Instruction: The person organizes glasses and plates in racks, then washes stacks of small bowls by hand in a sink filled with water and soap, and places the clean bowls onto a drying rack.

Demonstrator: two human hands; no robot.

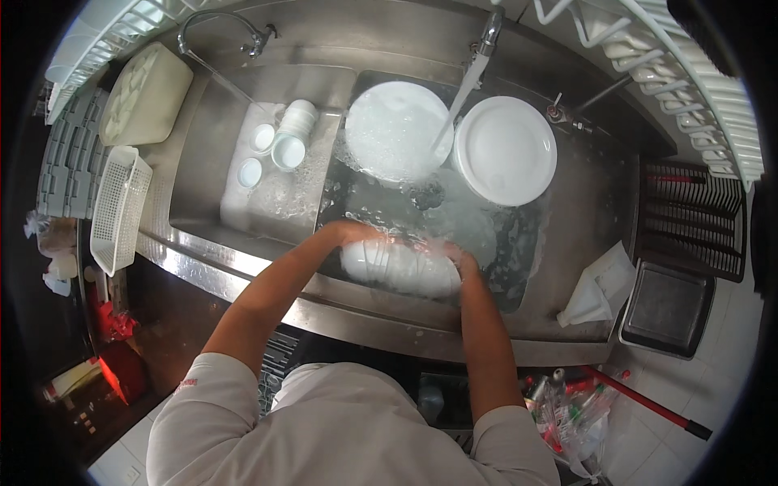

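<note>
Both my hands are in the water of the right sink basin (510, 267). Between them a row of white bowls or cups (401, 270) lies on its side, partly under the surface. My left hand (363, 232) grips the row's left end and far side. My right hand (454, 252) wraps the right end. Water and foam blur the fingers of both. Beyond them, a large round white dish (395, 130) brims with sudsy water under a running faucet (489, 36). Touching or close beside it is a stack of white plates (507, 152).
In the left basin (197, 182), white cups (298, 124) sit in foam under a thin faucet stream. A perforated white basket (121, 209) and a cream tub (146, 94) stand left. Right are a white funnel-like container (598, 285), a dark tray (668, 307) and a black rack (693, 212).
</note>
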